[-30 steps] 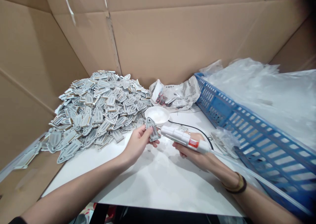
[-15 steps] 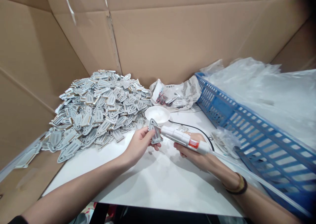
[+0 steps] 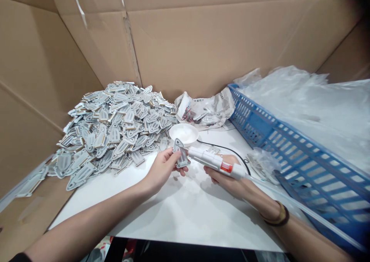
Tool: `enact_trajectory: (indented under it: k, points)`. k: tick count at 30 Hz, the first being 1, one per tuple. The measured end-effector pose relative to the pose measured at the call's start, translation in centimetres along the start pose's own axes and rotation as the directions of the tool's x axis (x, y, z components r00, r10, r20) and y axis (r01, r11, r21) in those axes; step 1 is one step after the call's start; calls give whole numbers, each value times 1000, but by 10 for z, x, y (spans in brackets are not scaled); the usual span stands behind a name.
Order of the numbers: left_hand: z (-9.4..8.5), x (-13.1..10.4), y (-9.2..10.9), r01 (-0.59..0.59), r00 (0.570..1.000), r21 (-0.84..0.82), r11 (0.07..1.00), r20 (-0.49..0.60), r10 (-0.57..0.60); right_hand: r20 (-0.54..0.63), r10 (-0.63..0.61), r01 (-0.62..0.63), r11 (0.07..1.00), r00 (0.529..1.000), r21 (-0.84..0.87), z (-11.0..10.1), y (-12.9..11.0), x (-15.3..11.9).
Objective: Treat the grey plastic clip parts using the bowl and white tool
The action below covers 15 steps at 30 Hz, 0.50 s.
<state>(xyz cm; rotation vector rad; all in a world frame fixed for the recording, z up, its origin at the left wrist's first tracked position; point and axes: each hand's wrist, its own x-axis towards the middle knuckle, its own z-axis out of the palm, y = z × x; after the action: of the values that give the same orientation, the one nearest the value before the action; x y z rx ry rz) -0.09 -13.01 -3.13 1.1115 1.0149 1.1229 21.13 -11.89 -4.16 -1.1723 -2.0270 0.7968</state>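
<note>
Between the thumb and fingers of my left hand (image 3: 165, 166) is a flat grey plastic piece (image 3: 182, 158) with a pointed, looped top and slots. It stands roughly upright above the white table (image 3: 185, 212). My right hand (image 3: 227, 179) is wrapped round a white hot glue gun (image 3: 206, 158) with an orange-red label. Its nozzle points left and is at the right edge of the piece; whether it touches I cannot tell. A long translucent glue stick (image 3: 306, 208) runs out of the gun's back. Just behind the held piece sits a shallow white bowl (image 3: 184, 129).
A big heap of similar grey pieces (image 3: 115, 127) covers the table's left side. Crumpled printed paper (image 3: 214, 104) with small parts lies at the back. A blue plastic crate (image 3: 260, 127) with clear bags (image 3: 312, 96) stands right. A black cord (image 3: 228, 149) trails behind the gun. Cardboard walls (image 3: 216, 42) enclose the table.
Almost nothing differs. The whole view has shifted very slightly, while both hands keep their hold on the grey piece and the glue gun.
</note>
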Motion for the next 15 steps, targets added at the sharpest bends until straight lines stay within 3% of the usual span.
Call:
enact_trajectory:
  k: [9,15]
  points:
    - [2,-1,5,14,1000,-65,998,6,-14,-20,22,-22,1000,1000,14,-3,-7,-2]
    - [-3,0,2,32,999,-22,999,35,-31,-22,19,-19,1000,1000,17,-2,-6,-2]
